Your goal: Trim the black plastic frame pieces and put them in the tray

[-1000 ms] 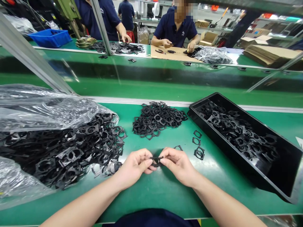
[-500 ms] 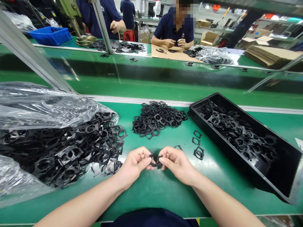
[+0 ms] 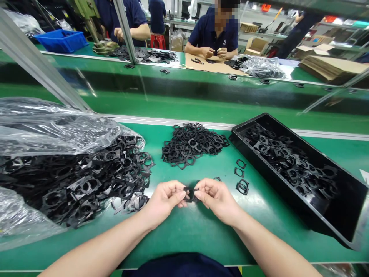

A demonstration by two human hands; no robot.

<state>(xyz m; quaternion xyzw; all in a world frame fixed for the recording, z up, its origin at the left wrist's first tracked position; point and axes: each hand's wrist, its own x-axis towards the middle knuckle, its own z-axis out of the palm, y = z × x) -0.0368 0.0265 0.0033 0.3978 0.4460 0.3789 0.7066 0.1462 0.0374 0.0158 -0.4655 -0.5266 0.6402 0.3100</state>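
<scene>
- While pinching a small black frame (image 3: pixel 190 194) from both sides: left hand (image 3: pixel 165 201) and right hand (image 3: pixel 217 200) close together, fingers curled, thumbs pressed on the frame
- Just ahead of both hands: a loose pile of matching black frames (image 3: pixel 191 146) on a green workbench (image 3: pixel 184 238)
- Right of the right hand: a few single frames (image 3: pixel 242 187), then a long black tray (image 3: pixel 343 215) holding more
- Left of the left hand: a large heap of frames (image 3: pixel 83 184) beside a clear plastic bag (image 3: pixel 52 130)

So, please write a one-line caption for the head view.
The left hand and right hand hold a small black frame over a green workbench.
</scene>
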